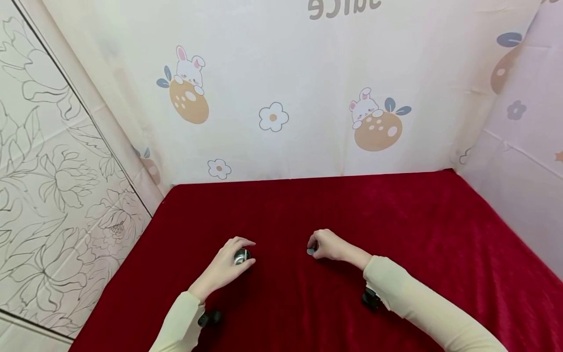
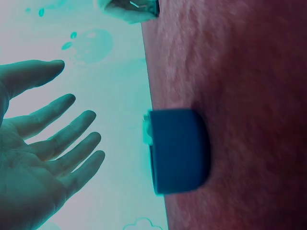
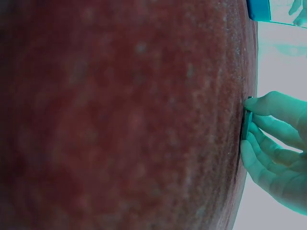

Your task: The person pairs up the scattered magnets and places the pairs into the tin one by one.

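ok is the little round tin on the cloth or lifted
Resting down: the tin sits flat on the red cloth, left hand open beside it, fingers not touching.

Small flat disc [image 1: 311, 251] mostly hidden by right-hand fingers [image 1: 317, 243], red cloth [image 3: 120, 120] blurred

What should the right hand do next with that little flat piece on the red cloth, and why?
Probably lift the small flat disc off the red cloth and bring it toward the round container. The right hand already pinches the disc's edges as it lies flat, and the left hand hangs open around the container without gripping it.
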`<state>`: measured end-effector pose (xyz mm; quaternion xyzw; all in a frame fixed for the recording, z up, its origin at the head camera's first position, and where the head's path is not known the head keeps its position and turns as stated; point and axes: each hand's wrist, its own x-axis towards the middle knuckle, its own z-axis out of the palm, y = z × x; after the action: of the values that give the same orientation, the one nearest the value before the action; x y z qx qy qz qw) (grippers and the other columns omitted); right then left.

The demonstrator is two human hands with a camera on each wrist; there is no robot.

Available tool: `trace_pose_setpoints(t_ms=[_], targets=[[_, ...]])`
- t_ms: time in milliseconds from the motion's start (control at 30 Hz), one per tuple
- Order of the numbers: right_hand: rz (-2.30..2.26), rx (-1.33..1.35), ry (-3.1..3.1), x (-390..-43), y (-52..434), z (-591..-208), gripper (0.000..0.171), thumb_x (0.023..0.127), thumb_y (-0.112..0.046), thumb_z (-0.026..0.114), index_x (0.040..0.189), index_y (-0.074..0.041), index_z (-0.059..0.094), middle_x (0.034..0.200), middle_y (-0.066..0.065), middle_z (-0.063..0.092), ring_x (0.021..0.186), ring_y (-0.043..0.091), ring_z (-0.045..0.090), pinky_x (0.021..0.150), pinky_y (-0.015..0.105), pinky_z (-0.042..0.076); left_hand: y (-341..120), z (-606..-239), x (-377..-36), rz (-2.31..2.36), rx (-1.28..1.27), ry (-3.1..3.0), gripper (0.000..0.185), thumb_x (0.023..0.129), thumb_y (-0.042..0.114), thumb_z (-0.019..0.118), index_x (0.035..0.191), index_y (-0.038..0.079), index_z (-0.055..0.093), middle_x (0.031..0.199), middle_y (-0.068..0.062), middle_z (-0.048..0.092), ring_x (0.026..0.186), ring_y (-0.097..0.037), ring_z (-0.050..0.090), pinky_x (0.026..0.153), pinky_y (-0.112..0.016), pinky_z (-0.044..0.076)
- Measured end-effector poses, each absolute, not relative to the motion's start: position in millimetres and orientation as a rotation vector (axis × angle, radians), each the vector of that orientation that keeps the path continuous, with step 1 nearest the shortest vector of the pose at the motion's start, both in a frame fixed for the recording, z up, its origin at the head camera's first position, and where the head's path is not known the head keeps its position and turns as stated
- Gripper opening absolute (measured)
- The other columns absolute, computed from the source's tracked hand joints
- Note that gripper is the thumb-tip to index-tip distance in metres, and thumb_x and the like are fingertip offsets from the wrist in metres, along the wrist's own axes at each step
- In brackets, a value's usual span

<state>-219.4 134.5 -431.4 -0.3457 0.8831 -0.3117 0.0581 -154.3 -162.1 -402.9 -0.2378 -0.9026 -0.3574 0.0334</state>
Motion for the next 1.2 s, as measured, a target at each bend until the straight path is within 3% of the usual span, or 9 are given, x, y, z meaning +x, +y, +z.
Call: trace_pose_setpoints(t_ms=[933,1200], targets=[[-1.093,-1.091,2.633,-208,91,-411,0.016,0.071,0.000,0.064,0.087,0.001,0.066,0.081,0.005,0.061,0.069,0.012,0.057,0.060,0.018,0.045,-198,-425,-158,-1.080,-0.618,-2.877,0.047,0.078,0.009,0.067,0.121,0.002,0.050,0.118,-0.010,0.047,0.110,-0.026,0.047,0.088,-0.044,0.039],[-1.154,-1.064,2.596,-203,72,-409,0.016,0.074,-0.002,0.064,0.089,-0.001,0.067,0.083,0.004,0.060,0.072,0.013,0.057,0.062,0.018,0.046,-203,-430,-160,-1.091,-0.620,-2.901,0.047,0.079,0.009,0.066,0.122,0.000,0.048,0.118,-0.012,0.048,0.103,-0.029,0.052,0.083,-0.040,0.044]])
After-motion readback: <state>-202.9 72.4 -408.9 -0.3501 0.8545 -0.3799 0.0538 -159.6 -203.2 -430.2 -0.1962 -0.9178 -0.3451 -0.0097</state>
